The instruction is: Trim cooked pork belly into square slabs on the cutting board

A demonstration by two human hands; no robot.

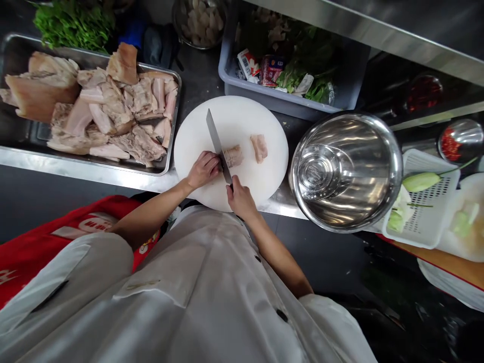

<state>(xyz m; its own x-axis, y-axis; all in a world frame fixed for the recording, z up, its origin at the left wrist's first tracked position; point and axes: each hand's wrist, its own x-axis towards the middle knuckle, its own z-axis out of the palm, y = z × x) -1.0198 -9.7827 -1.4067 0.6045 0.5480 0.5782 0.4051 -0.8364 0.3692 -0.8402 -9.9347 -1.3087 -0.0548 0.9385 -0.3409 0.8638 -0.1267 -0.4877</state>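
Observation:
A round white cutting board lies at the counter's front edge. My right hand is wrapped round the handle of a knife, whose long blade points up and left across the board. Just left of the blade, my left hand has its fingers curled together at the board; what lies under them is hidden. Against the blade's right side is a piece of cut meat. Farther right on the board lies a separate meat slice.
A metal tray of meat pieces stands left of the board, with leafy greens behind it. A large steel bowl is on the right, beside a white basket. Behind the board are a grey bin and a bowl.

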